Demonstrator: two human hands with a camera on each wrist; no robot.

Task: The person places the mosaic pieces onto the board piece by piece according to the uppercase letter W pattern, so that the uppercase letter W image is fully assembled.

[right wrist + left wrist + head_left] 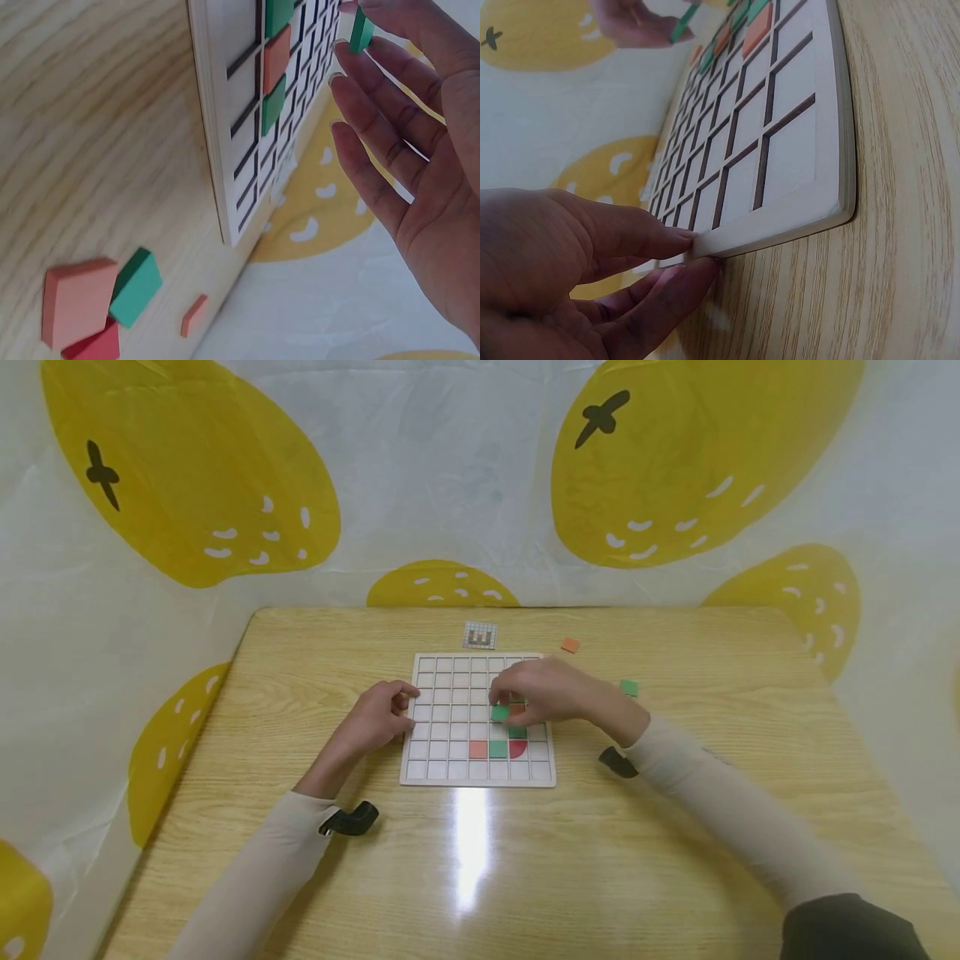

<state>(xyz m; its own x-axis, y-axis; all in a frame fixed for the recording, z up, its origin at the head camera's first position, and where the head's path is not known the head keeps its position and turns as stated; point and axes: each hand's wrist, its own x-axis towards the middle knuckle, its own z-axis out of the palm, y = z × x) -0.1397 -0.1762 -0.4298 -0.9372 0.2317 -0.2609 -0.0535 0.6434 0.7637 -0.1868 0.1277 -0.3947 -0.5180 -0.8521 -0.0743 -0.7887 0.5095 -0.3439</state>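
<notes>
A white grid board (pixel 441 731) lies flat on the table. At its left edge my left hand (pixel 375 717) pinches the rim, thumb on top. My right hand (pixel 551 691) holds a green square tile (pixel 362 31) between thumb and fingertips, above the board's right half; its other fingers are spread. Set in the cells below and beside it are an orange tile (pixel 477 749), a green tile (pixel 498 749), a red quarter-round tile (pixel 517 749) and another green tile (pixel 517 732). The right hand covers part of the upper right cells.
Behind the board lies a small pattern card (pixel 480 635). Loose tiles sit to the right: an orange one (pixel 571 645), a green one (pixel 629 688), plus a salmon tile (pixel 79 304) over a red one (pixel 96 345). A lemon-print sheet (pixel 480 468) hangs behind the table.
</notes>
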